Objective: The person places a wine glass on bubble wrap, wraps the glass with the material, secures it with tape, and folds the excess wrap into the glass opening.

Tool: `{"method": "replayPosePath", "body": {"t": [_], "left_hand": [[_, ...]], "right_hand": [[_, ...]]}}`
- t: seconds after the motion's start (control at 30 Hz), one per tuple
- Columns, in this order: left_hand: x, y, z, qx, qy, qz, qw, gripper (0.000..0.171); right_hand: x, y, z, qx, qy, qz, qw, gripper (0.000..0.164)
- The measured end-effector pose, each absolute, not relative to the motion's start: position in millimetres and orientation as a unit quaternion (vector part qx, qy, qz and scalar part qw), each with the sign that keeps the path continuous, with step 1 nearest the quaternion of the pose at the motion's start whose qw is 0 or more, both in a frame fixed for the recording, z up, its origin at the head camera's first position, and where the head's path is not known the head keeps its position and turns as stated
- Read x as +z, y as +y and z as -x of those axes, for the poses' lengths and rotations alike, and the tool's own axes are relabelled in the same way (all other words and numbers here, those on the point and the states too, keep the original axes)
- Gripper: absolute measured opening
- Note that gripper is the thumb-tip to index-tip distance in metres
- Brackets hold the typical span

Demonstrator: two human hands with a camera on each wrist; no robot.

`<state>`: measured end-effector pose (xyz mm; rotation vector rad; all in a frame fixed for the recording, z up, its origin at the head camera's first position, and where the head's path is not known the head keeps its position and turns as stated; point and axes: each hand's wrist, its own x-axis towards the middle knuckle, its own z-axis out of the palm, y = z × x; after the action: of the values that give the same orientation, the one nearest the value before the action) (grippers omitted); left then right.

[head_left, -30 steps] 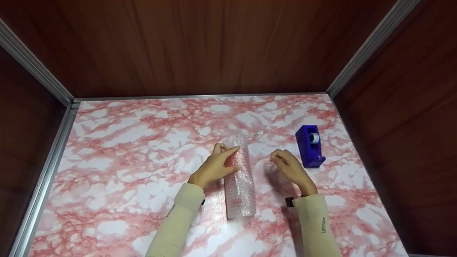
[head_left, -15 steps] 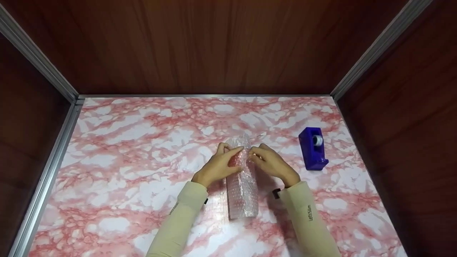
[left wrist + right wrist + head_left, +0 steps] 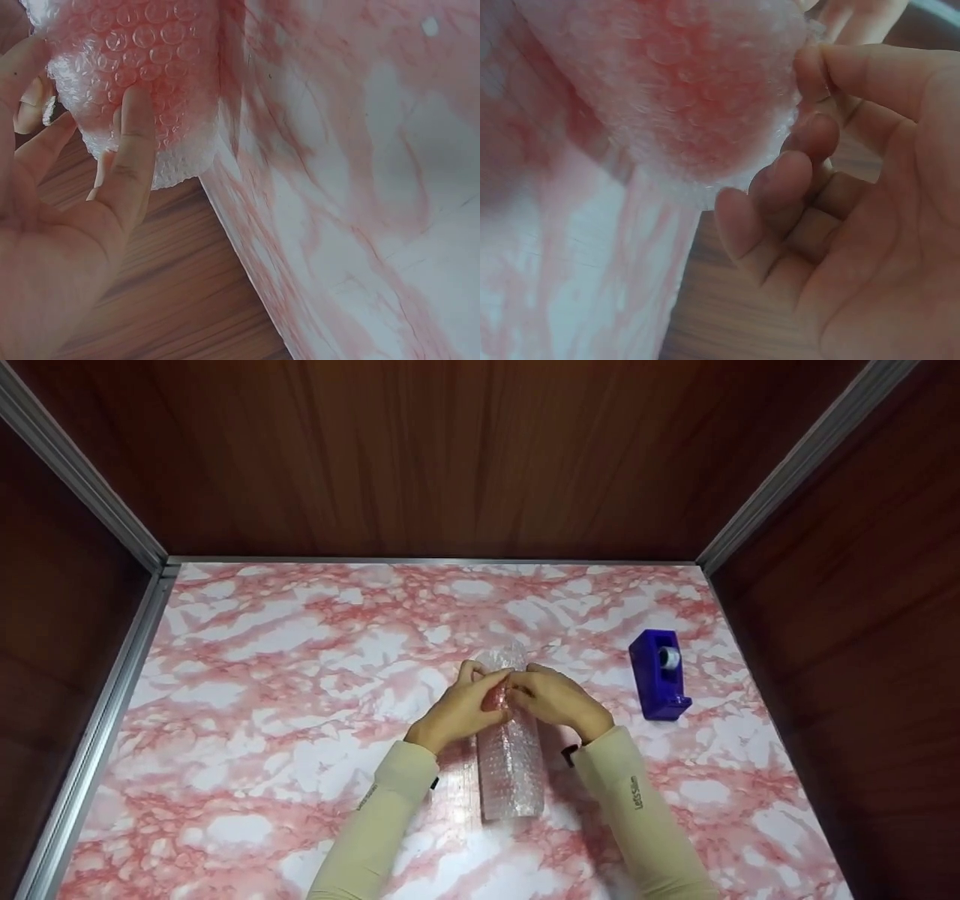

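A roll of clear bubble wrap (image 3: pixel 511 772) lies lengthwise on the table, with pinkish red showing through it in both wrist views. My left hand (image 3: pixel 459 709) grips the upper half from the left, thumb and fingers spread around its side. From the right, my right hand (image 3: pixel 561 701) meets the wrap close to the left fingertips, its thumb and index finger pinched together over the top. What they pinch is mostly hidden; it looks like a small piece of clear tape. The other right fingers are curled beside the wrap in the right wrist view.
A purple tape dispenser (image 3: pixel 656 679) with a roll of clear tape (image 3: pixel 669 658) stands to the right of the hands. The red and white marbled table (image 3: pixel 247 720) is enclosed by dark wooden panels (image 3: pixel 420 457) at the back and sides.
My right hand has moved left from beside the tape dispenser onto the top of the bubble wrap, bringing a small clear piece. The left hand has kept its grip.
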<state>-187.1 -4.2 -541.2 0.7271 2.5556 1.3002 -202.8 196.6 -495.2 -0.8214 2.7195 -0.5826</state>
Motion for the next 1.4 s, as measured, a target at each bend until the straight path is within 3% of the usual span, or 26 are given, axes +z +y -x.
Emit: {"method": "replayPosePath", "body": {"t": [0.13, 0.3, 0.63, 0.9, 1.13, 1.4], "left_hand": [[-540.8, -4.7, 187.2, 0.436, 0.861, -0.246, 0.092, 0.068], [-541.2, -5.6, 186.9, 0.433, 0.862, -0.245, 0.097, 0.064], [-539.7, -5.3, 186.8, 0.431, 0.865, -0.241, 0.092, 0.071], [-543.8, -8.8, 185.6, 0.434, 0.863, -0.245, 0.078, 0.071], [-550.9, -11.8, 182.1, 0.437, 0.863, -0.242, 0.081, 0.070], [-555.8, -14.1, 180.9, 0.465, 0.848, -0.241, 0.075, 0.039]], "right_hand": [[-488.4, 186.6, 203.9, -0.115, 0.949, 0.266, 0.122, 0.011], [-483.7, 176.1, 204.5, -0.047, 0.960, 0.244, 0.128, 0.022], [-484.2, 173.3, 209.6, -0.050, 0.968, 0.176, 0.172, 0.027], [-501.7, 193.7, 215.9, -0.149, 0.965, 0.114, 0.184, 0.058], [-536.8, 213.8, 218.1, -0.281, 0.927, 0.071, 0.237, 0.075], [-544.3, 213.4, 216.2, -0.316, 0.919, 0.057, 0.228, 0.080]]}}
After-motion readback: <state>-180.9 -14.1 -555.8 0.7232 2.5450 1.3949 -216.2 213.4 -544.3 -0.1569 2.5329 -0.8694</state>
